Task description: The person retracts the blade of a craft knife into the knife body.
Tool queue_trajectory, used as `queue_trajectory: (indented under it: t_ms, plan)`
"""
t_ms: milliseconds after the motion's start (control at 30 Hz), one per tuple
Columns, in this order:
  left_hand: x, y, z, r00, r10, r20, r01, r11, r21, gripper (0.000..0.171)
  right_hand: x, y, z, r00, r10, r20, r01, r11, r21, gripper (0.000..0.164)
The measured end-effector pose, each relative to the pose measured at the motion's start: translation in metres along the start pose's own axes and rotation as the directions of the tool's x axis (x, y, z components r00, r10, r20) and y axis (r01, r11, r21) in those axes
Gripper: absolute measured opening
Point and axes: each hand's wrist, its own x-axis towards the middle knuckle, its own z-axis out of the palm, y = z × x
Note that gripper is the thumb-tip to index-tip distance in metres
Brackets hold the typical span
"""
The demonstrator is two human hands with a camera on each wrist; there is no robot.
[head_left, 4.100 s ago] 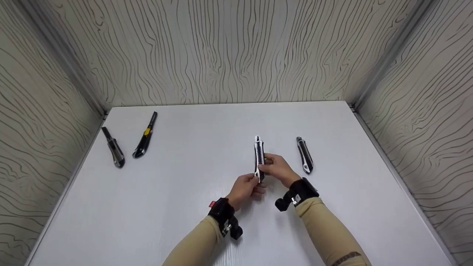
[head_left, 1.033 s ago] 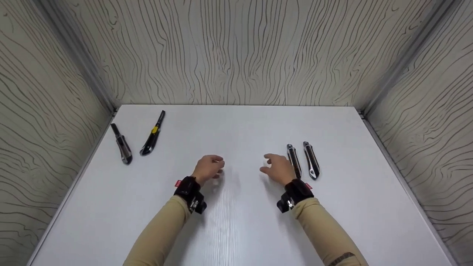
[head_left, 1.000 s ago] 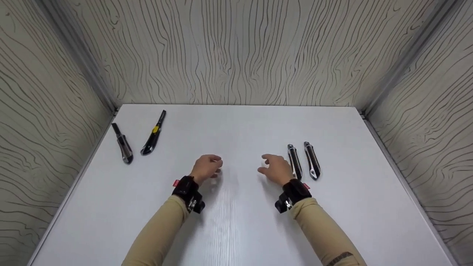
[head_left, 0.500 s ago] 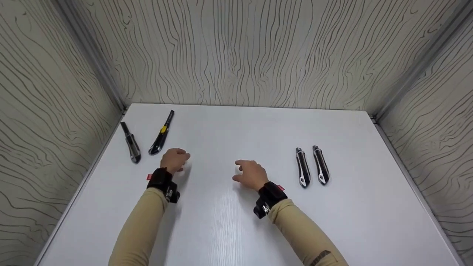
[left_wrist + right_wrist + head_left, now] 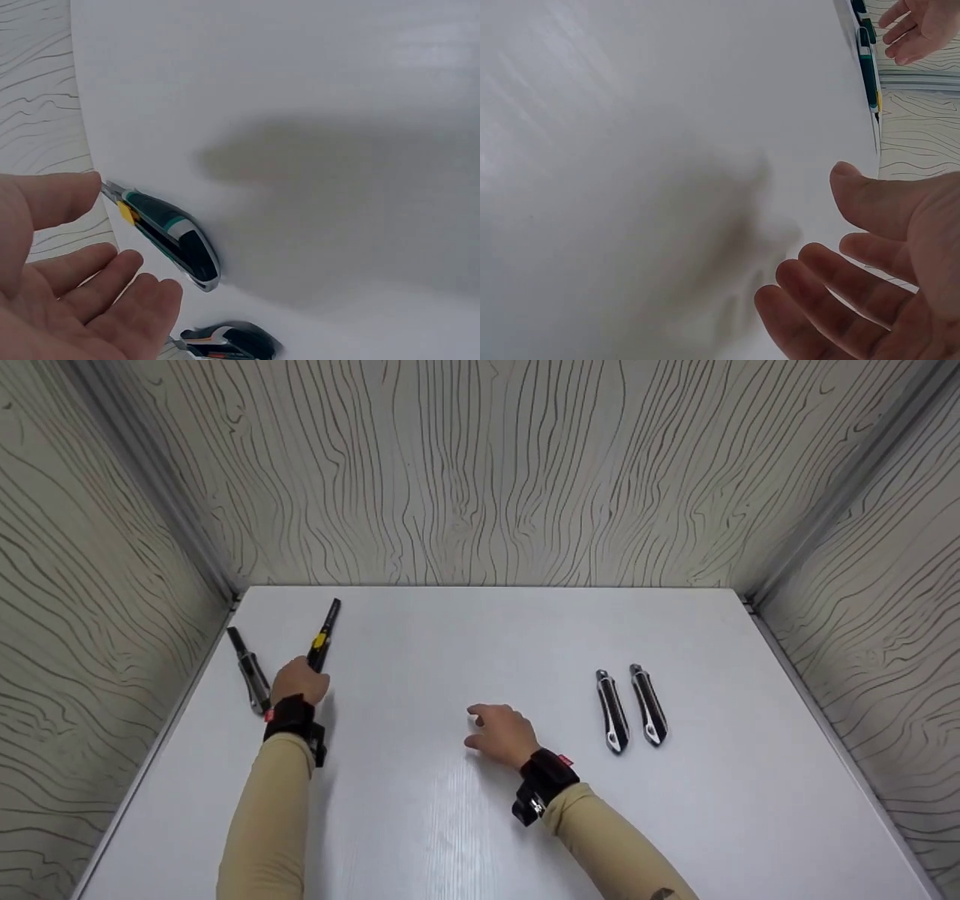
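My left hand (image 5: 298,681) hovers over the lower end of a black utility knife with a yellow slider (image 5: 320,640), hiding its handle in the head view. In the left wrist view that knife (image 5: 171,238) lies just beyond the parted thumb and fingers, its dark handle trimmed in green. A second utility knife (image 5: 253,675), grey and black, lies left of the hand, its butt partly covered by the wrist. My right hand (image 5: 506,735) is held above the middle of the table, fingers loosely bent, holding nothing.
Two silver-and-black utility knives, the nearer-in one (image 5: 613,712) and the outer one (image 5: 649,706), lie side by side on the right of the white table (image 5: 450,645). Wood-patterned panels (image 5: 480,472) rise behind and at both sides.
Earlier both hands held one of the right-hand knives; it now lies beside its twin. Since then, both hands have moved left, the left one reaching the yellow-slider knife.
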Motion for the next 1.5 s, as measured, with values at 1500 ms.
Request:
queue_trajectory:
  t_ms: [1500]
  plan:
    - [0.021, -0.023, 0.031, 0.983, -0.031, -0.183, 0.05, 0.994, 0.101, 0.026, -0.002, 0.017, -0.003, 0.999, 0.01, -0.033, -0.008, 0.998, 0.065, 0.047]
